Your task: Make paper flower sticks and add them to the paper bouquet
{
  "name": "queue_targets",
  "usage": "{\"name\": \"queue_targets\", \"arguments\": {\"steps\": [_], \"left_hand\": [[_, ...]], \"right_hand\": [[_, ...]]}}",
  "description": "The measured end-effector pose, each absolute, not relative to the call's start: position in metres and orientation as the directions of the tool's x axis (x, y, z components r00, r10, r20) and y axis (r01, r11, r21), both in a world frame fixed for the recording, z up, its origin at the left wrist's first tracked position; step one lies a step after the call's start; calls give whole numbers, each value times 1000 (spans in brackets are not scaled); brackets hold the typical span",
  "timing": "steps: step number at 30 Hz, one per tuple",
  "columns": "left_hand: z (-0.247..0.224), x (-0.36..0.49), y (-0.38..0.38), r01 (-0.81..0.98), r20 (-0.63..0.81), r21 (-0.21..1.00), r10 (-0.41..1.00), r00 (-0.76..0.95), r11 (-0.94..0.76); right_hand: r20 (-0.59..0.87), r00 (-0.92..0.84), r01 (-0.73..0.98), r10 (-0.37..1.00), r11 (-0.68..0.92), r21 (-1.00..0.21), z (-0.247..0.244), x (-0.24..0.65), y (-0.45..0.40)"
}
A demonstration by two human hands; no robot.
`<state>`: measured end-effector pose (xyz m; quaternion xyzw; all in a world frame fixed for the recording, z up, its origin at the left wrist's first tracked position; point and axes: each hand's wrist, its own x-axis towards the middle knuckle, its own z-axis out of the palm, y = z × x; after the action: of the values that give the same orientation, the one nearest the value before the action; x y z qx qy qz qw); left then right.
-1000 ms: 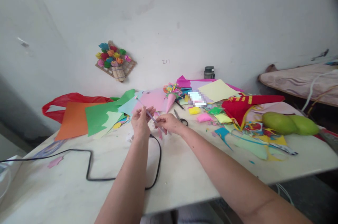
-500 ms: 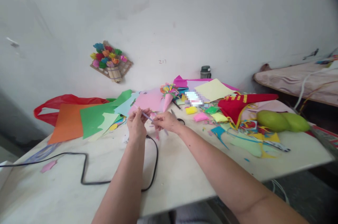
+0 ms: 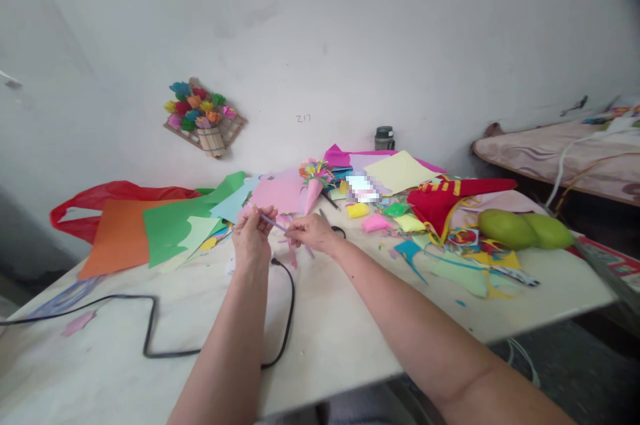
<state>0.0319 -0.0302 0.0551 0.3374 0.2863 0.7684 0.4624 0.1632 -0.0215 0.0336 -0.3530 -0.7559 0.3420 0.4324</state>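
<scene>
A narrow purple paper strip [image 3: 274, 222] is stretched between my two hands above the table. My left hand [image 3: 251, 236] pinches its upper left end, and my right hand [image 3: 311, 234] grips it farther right with closed fingers. More pink and purple strips hang or lie just below the hands; which of them are held I cannot tell. Behind the hands lies a pink sheet [image 3: 277, 193]. A pink paper cone [image 3: 313, 194] filled with colourful paper flowers [image 3: 315, 170] rests beside it. Scissors [image 3: 339, 232] lie partly hidden by my right hand.
Orange paper [image 3: 117, 231] and green paper [image 3: 167, 228] lie at left near a red plastic bag [image 3: 75, 215]. A black cable [image 3: 150, 325] crosses the front. Small coloured packets [image 3: 376, 223], a red cloth [image 3: 430, 205], paper scraps [image 3: 410, 251] and green mangoes [image 3: 507, 228] are at right.
The view has shifted slightly, moving the scene a little to the left. Both hands keep hold of the purple strip, with their grip much the same.
</scene>
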Motion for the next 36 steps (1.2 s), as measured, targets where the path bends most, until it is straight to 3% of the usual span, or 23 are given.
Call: {"name": "queue_targets", "arguments": {"steps": [14, 21, 23, 31, 36], "left_hand": [[53, 38, -31, -488, 267, 774, 907, -325, -403], [60, 31, -31, -547, 139, 770, 923, -359, -328], [61, 30, -31, -574, 118, 754, 925, -361, -321], [59, 27, -30, -541, 196, 740, 898, -395, -399], [62, 20, -32, -321, 286, 857, 890, -355, -403]], "right_hand": [[421, -357, 252, 834, 520, -816, 38, 153, -29], [582, -351, 526, 734, 668, -526, 51, 154, -38], [607, -342, 549, 717, 677, -491, 51, 152, -38], [472, -311, 452, 825, 565, -690, 44, 154, -36], [445, -223, 274, 867, 494, -825, 43, 154, -33]]}}
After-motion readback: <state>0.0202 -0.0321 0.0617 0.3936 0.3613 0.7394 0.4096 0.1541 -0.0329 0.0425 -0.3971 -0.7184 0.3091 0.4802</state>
